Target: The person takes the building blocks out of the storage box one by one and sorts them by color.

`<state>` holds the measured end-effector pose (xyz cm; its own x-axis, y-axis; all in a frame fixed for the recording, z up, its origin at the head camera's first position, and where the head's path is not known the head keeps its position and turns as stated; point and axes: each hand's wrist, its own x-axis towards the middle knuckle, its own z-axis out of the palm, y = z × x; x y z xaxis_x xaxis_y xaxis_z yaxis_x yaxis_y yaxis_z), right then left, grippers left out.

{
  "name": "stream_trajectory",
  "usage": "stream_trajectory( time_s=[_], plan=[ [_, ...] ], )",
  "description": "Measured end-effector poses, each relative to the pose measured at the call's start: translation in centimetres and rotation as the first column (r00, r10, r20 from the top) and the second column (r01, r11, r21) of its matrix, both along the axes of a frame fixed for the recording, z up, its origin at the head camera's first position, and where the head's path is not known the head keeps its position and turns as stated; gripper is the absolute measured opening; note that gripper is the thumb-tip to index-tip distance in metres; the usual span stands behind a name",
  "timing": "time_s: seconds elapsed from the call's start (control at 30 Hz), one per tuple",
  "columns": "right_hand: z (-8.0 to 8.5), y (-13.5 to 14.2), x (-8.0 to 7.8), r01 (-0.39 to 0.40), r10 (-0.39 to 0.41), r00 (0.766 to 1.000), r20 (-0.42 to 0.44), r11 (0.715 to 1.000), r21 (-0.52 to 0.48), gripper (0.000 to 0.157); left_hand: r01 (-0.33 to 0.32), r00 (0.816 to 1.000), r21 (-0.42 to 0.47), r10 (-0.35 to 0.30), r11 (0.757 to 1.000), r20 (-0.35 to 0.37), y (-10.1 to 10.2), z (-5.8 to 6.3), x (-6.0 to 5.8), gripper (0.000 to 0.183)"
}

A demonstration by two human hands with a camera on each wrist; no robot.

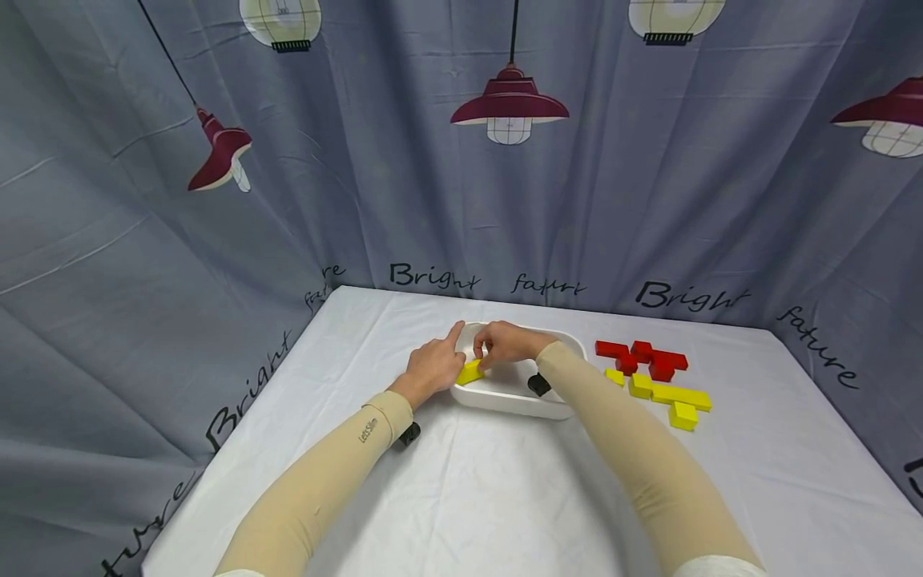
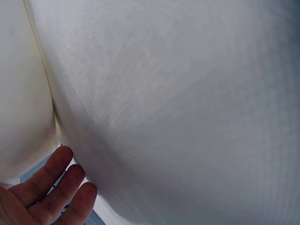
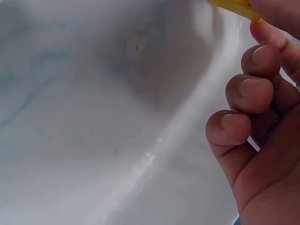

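A white tray (image 1: 519, 405) sits on the table, with a yellow block (image 1: 470, 372) at its left inner end. My right hand (image 1: 508, 342) reaches into the tray; its thumb and index finger pinch the yellow block (image 3: 236, 7), its other fingers curled. My left hand (image 1: 436, 365) is at the tray's left end, beside the block, its index finger extended along the rim. In the left wrist view, the other fingers (image 2: 75, 187) lie loosely extended outside the tray wall (image 2: 23, 89). Its thumb is hidden, so I cannot tell whether it touches the block.
Right of the tray lie several red blocks (image 1: 662, 366), with several yellow blocks (image 1: 681, 396) nearer to me. A white cloth (image 1: 505, 497) covers the table. Behind it hangs a grey-blue curtain (image 1: 404, 184) printed with lamps.
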<state>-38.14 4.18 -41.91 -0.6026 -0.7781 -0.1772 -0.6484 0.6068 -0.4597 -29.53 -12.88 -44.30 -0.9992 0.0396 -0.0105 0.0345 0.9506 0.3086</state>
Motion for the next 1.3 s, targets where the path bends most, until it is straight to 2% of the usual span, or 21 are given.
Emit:
stream_trajectory(
  time_s=[0.17, 0.4, 0.77, 1.0, 1.3],
  plan=[
    [0.7, 0.6, 0.0, 0.039, -0.039, 0.999, 0.025, 0.999, 0.002, 0.015, -0.002, 1.000, 0.005, 0.002, 1.000, 0.003, 0.1, 0.0, 0.0, 0.062],
    [2.6, 1.8, 0.7, 0.032, -0.032, 0.999, 0.035, 0.999, 0.006, 0.014, -0.005, 1.000, 0.015, 0.005, 1.000, 0.006, 0.0, 0.0, 0.1, 0.063],
    [4.3, 4.9, 0.8, 0.062, -0.062, 0.998, 0.001, 0.998, 0.007, 0.015, -0.008, 1.000, 0.029, 0.008, 1.000, 0.001, -0.1, 0.1, 0.1, 0.063],
    [5.8, 7.0, 2.0, 0.122, -0.122, 0.992, -0.014, 0.992, 0.018, 0.013, -0.003, 1.000, 0.022, 0.003, 1.000, -0.017, -0.2, 0.1, 0.1, 0.063],
    [7.2, 10.2, 3.3, 0.145, -0.144, 0.989, -0.042, 0.989, 0.025, 0.015, 0.023, 0.999, 0.036, -0.021, 0.999, -0.047, -0.2, -0.1, 0.3, 0.063]
  ],
)
